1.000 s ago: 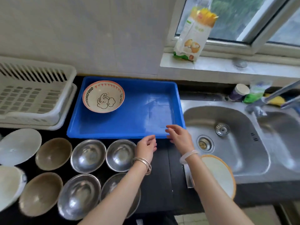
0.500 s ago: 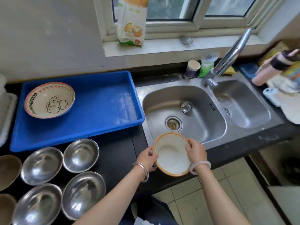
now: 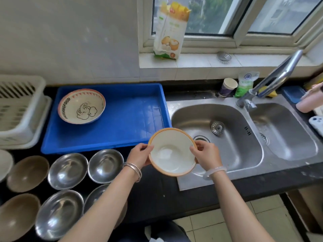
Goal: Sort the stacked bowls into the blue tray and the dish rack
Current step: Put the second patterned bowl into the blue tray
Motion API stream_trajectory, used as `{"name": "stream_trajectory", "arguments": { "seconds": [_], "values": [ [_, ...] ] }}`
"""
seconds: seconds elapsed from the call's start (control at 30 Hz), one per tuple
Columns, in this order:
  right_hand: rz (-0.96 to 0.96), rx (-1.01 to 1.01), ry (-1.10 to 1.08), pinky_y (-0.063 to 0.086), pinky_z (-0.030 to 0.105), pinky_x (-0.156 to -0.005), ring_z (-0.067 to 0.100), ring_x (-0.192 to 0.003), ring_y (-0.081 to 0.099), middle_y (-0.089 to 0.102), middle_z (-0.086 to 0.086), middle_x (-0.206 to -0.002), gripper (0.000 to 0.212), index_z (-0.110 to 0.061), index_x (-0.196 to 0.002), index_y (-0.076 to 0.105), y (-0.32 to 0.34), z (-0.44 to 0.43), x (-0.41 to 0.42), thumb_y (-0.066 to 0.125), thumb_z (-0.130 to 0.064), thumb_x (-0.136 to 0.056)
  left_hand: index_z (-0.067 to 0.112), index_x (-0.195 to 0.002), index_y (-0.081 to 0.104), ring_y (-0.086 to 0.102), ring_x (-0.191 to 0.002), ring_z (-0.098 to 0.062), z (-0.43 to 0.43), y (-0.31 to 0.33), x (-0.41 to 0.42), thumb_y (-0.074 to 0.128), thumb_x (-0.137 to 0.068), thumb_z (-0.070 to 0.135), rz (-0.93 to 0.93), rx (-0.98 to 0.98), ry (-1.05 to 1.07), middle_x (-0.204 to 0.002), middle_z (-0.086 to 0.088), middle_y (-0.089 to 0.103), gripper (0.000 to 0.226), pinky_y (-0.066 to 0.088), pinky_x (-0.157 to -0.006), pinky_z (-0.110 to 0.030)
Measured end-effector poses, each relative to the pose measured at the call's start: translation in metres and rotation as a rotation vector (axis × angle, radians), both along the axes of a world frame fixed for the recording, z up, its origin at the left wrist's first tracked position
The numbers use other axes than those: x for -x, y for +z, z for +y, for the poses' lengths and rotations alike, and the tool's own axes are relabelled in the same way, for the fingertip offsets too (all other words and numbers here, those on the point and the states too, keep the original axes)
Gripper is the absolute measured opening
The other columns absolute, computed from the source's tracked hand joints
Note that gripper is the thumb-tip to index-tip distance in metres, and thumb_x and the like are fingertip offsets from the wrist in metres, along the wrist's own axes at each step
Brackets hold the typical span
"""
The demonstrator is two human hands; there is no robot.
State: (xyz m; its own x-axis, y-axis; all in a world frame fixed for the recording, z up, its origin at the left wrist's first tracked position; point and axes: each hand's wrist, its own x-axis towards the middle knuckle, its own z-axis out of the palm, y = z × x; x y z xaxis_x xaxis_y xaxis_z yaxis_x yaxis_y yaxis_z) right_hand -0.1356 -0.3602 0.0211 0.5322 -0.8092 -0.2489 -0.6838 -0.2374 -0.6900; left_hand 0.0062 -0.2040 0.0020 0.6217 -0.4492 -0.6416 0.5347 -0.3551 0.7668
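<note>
Dark stone table (image 3: 157, 194) runs under my arms, with tiled floor showing past its front edge. Nearest me on my left sit the bowls not yet sorted: four steel bowls (image 3: 68, 171) in two rows, two brown bowls (image 3: 28, 173) beside them, and a pale one cut off at the frame's edge.

Just beyond, I hold an orange-rimmed white bowl (image 3: 172, 151) above the join of table and sink (image 3: 218, 145). My left hand (image 3: 140, 155) pinches its left rim, my right hand (image 3: 206, 155) its right rim, fingers curled tight on it. It may be more than one bowl nested; I cannot tell.

Farther back lies the blue tray (image 3: 125, 112), holding only the elephant bowl (image 3: 81, 106) in its far-left corner, with plenty of bare floor left. At far left, the white dish rack (image 3: 19, 109) looks empty as far as I can see.

I judge the job barely begun: one bowl placed, one in hand, the rest waiting.
</note>
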Motion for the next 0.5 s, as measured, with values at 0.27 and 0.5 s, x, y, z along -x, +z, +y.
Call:
{"name": "stream_trajectory", "arguments": {
  "seconds": [0.27,0.5],
  "values": [
    [-0.125,-0.115,0.082,0.056,0.024,-0.045,0.009,-0.052,0.066,0.067,-0.003,-0.077,0.016,-0.014,-0.094,0.071,0.011,0.034,-0.129,0.062,-0.016,-0.081,0.002,-0.103,0.057,0.058,-0.076,-0.011,0.060,0.013,-0.080,0.051,-0.092,0.015,-0.045,0.150,0.353,-0.087,-0.004,0.060,0.018,0.055,-0.062,-0.015],
    [-0.166,-0.167,0.177,0.058,0.025,-0.050,0.007,-0.048,0.062,0.066,-0.005,-0.074,0.017,-0.015,-0.095,0.070,0.005,0.070,-0.242,0.060,-0.014,-0.081,0.012,-0.085,0.063,0.059,-0.073,-0.010,0.100,0.010,-0.158,0.058,-0.087,0.012,-0.215,0.166,0.619,-0.081,0.001,0.062,0.006,0.053,-0.068,-0.024]
  ]
}}
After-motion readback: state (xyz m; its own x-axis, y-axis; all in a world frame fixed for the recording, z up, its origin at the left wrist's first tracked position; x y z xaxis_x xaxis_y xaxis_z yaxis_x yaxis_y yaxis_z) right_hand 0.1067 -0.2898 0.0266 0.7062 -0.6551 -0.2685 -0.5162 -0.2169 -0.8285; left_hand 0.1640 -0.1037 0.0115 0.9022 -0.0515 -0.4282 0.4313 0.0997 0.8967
